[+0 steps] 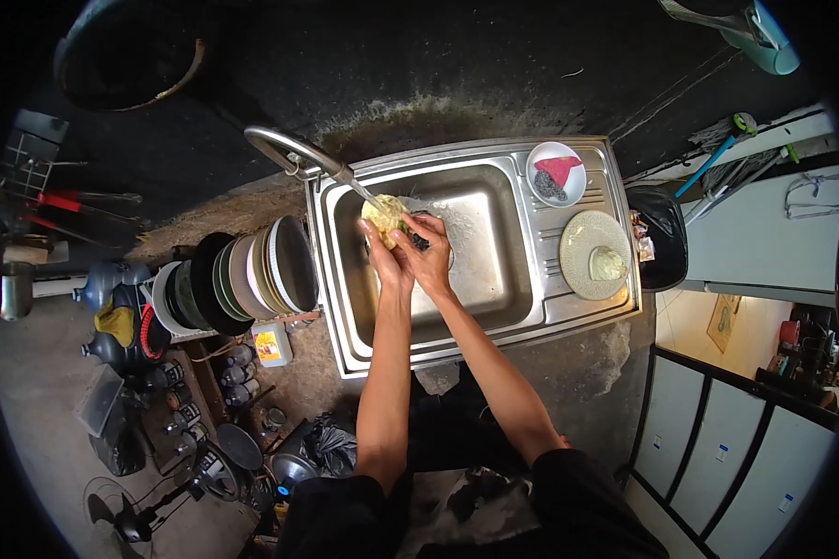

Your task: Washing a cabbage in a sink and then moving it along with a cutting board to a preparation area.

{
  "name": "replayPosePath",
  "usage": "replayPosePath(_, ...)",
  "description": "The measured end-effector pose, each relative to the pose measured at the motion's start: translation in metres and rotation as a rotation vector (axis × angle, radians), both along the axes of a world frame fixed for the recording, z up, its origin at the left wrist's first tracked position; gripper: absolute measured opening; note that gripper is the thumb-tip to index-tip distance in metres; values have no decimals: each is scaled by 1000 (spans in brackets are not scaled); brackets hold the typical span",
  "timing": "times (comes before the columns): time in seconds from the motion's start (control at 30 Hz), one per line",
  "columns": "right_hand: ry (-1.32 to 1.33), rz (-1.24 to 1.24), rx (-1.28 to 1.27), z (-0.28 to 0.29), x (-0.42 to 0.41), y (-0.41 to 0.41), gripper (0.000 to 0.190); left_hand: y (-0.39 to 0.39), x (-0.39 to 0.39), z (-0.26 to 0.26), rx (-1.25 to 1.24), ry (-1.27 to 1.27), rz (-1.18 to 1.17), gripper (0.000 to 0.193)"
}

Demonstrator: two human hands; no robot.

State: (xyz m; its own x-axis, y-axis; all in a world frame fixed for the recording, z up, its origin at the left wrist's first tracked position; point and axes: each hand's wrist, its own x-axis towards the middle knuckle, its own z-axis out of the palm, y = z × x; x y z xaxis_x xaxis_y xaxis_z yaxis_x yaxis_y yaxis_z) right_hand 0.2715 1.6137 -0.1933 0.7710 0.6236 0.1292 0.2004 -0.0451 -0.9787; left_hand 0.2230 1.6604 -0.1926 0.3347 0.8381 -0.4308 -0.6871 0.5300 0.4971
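Observation:
Both of my hands are over the basin of a stainless steel sink [493, 279]. Between them they hold a pale yellow-green, ruffled vegetable [386, 209], which looks like a piece of cabbage. My left hand [389, 260] cups it from below and the left. On its right side rest the fingers of my right hand [428, 255]. The spout of a curved metal faucet [325, 164] ends directly above the vegetable, and water ripples in the basin. A dark drain piece shows partly behind my right fingers. On the drainboard, a patterned plate [577, 244] carries another pale cabbage piece [607, 264].
Behind that plate, a white bowl [535, 164] holds a pink cloth and a grey scrubber. Several plates stand in a rack [252, 276] left of the sink. A black bin [664, 258] adjoins its right end. Bottles [238, 374] and a fan [133, 520] occupy the lower left.

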Motion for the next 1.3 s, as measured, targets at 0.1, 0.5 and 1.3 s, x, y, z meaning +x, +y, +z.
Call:
replayPosePath(0.1,11,-60,22,7,0,0,25,5,-8,2,14,-6,-74,49)
replayPosePath(0.5,599,-22,-24,-2,-8,12,25,11,-2,6,26,329,78,49)
replayPosePath(1.3,396,4,-112,-8,26,9,28,13,-31,-5,101,198,-206,42)
